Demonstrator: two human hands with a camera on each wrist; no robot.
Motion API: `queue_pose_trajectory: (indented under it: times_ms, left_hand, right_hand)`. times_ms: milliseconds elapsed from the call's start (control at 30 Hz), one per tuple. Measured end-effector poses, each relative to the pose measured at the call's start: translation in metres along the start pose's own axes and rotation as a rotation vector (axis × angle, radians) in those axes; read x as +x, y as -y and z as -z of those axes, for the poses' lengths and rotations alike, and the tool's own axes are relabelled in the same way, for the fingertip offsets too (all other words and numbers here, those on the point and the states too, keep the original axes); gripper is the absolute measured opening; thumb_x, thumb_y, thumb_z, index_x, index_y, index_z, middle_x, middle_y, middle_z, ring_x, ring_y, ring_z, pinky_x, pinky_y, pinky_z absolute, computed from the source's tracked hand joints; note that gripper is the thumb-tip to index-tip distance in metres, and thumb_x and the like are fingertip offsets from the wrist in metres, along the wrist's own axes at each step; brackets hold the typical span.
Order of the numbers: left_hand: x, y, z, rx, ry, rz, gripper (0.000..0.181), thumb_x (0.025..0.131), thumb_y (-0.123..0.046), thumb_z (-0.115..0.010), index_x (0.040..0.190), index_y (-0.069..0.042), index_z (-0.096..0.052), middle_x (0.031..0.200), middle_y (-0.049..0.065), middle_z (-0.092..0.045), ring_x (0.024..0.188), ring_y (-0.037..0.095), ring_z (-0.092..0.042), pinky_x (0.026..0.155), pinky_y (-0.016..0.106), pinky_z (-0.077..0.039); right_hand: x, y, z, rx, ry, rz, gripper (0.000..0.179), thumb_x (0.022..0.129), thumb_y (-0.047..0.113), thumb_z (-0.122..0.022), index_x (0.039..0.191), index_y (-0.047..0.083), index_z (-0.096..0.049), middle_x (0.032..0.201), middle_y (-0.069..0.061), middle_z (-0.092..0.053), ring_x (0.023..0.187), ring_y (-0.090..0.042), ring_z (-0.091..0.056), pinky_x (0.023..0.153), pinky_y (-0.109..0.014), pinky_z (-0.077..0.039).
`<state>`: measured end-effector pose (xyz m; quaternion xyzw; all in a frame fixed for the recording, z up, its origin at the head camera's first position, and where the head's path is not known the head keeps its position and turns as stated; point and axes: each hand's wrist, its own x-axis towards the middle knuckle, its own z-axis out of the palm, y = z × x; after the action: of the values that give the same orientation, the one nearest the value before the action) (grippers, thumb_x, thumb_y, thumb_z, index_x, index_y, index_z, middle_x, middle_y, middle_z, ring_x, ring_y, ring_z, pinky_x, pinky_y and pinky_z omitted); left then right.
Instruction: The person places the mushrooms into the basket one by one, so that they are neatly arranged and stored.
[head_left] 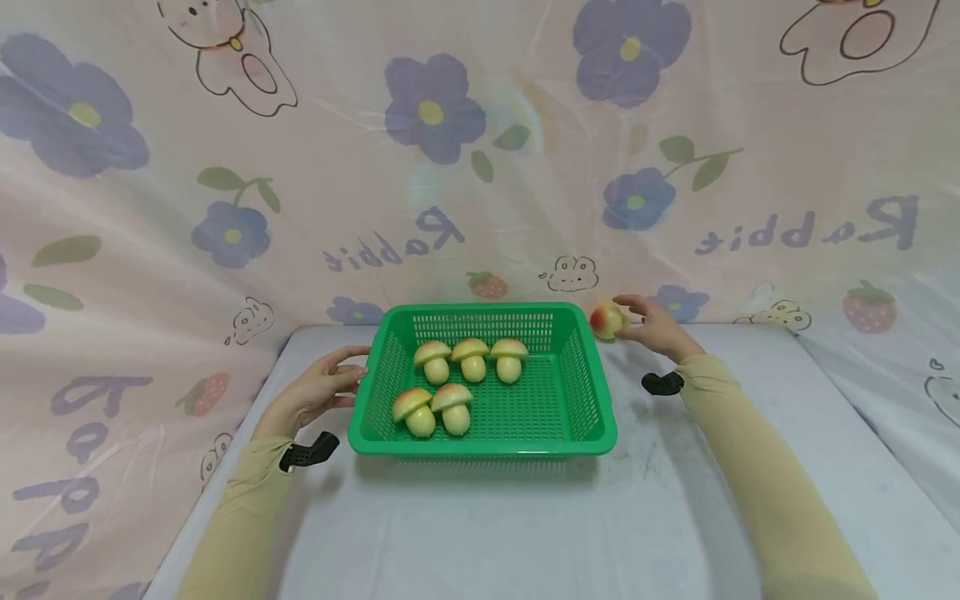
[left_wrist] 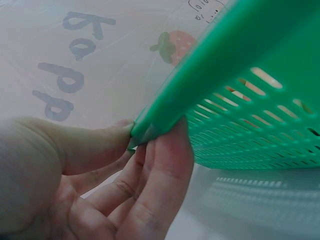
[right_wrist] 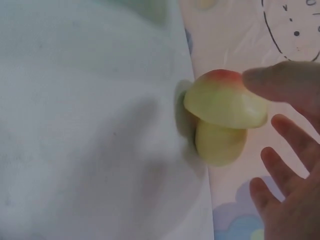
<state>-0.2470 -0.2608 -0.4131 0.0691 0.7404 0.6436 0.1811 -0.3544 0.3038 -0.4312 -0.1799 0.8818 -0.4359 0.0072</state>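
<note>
A green plastic basket (head_left: 483, 447) stands on the white table. My left hand (head_left: 327, 385) is at its left side; in the left wrist view the thumb and fingers (left_wrist: 167, 170) pinch the basket's rim (left_wrist: 172, 107). Several toy mushrooms with red-tinged yellow caps lie inside, three in the back row, such as the middle mushroom (head_left: 471, 360), and two at the front left. Another mushroom (right_wrist: 225, 105) lies outside, beyond the basket's back right corner. Around it my right hand (head_left: 657, 328) has its fingers spread, one fingertip (right_wrist: 255, 80) overlapping the cap's edge.
A patterned cloth (head_left: 525, 183) with flowers and rabbits hangs behind the table (head_left: 480, 533) and along its left side. Black wrist mounts (head_left: 309, 452) sit at both wrists. The basket's right half shows bare green mesh.
</note>
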Motion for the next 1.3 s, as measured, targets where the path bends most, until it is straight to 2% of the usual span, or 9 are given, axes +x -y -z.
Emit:
queue_pose_trajectory:
  times_ms: [167, 333, 733, 933, 1133, 1300]
  left_hand:
    - [0.001, 0.001, 0.000, 0.010, -0.009, 0.001, 0.058, 0.099, -0.017, -0.055, 0.150, -0.011, -0.027, 0.110, 0.011, -0.064, 0.088, 0.022, -0.066, 0.078, 0.040, -0.056]
    - [0.001, 0.000, 0.001, 0.025, 0.008, -0.021, 0.060, 0.100, -0.016, -0.054, 0.151, -0.008, -0.024, 0.111, 0.012, -0.063, 0.088, 0.021, -0.066, 0.078, 0.040, -0.056]
    - [0.000, -0.005, -0.001, 0.016, 0.004, -0.001, 0.060, 0.100, -0.017, -0.054, 0.151, -0.009, -0.023, 0.111, 0.014, -0.063, 0.088, 0.021, -0.066, 0.079, 0.039, -0.055]
    - [0.001, -0.003, -0.001, 0.023, -0.001, 0.002, 0.061, 0.099, -0.018, -0.055, 0.151, -0.010, -0.024, 0.112, 0.014, -0.062, 0.088, 0.021, -0.066, 0.080, 0.040, -0.055]
    - [0.002, -0.001, 0.000, 0.036, -0.006, 0.005, 0.059, 0.100, -0.018, -0.054, 0.151, -0.011, -0.025, 0.112, 0.014, -0.062, 0.088, 0.021, -0.065, 0.082, 0.043, -0.054]
    - [0.000, -0.001, -0.001, 0.028, -0.015, 0.011, 0.059, 0.100, -0.018, -0.054, 0.151, -0.011, -0.025, 0.113, 0.016, -0.061, 0.088, 0.020, -0.065, 0.081, 0.041, -0.055]
  right_hand:
    - [0.002, -0.002, -0.003, -0.024, 0.013, -0.021, 0.065, 0.083, -0.001, -0.069, 0.141, -0.004, -0.039, 0.145, -0.028, -0.032, 0.132, -0.052, -0.024, 0.103, -0.066, -0.022]
    - [0.004, 0.001, -0.005, -0.034, 0.019, -0.031, 0.066, 0.084, 0.000, -0.069, 0.141, -0.004, -0.037, 0.147, -0.029, -0.028, 0.134, -0.052, -0.021, 0.103, -0.067, -0.022]
    - [0.006, 0.001, -0.006, -0.037, 0.032, -0.031, 0.068, 0.085, -0.003, -0.067, 0.144, -0.004, -0.033, 0.149, -0.027, -0.027, 0.135, -0.050, -0.018, 0.103, -0.066, -0.024]
    - [0.009, 0.002, -0.009, -0.044, 0.027, -0.025, 0.070, 0.083, 0.000, -0.070, 0.143, -0.003, -0.035, 0.146, -0.027, -0.031, 0.134, -0.049, -0.022, 0.103, -0.065, -0.024]
    - [0.011, 0.003, -0.015, -0.055, 0.015, -0.008, 0.069, 0.082, 0.001, -0.072, 0.141, -0.005, -0.037, 0.140, -0.030, -0.038, 0.129, -0.050, -0.030, 0.101, -0.061, -0.030]
    - [0.010, 0.002, -0.016, -0.051, 0.017, -0.005, 0.069, 0.082, -0.002, -0.070, 0.141, -0.006, -0.035, 0.140, -0.030, -0.036, 0.128, -0.049, -0.031, 0.101, -0.059, -0.031]
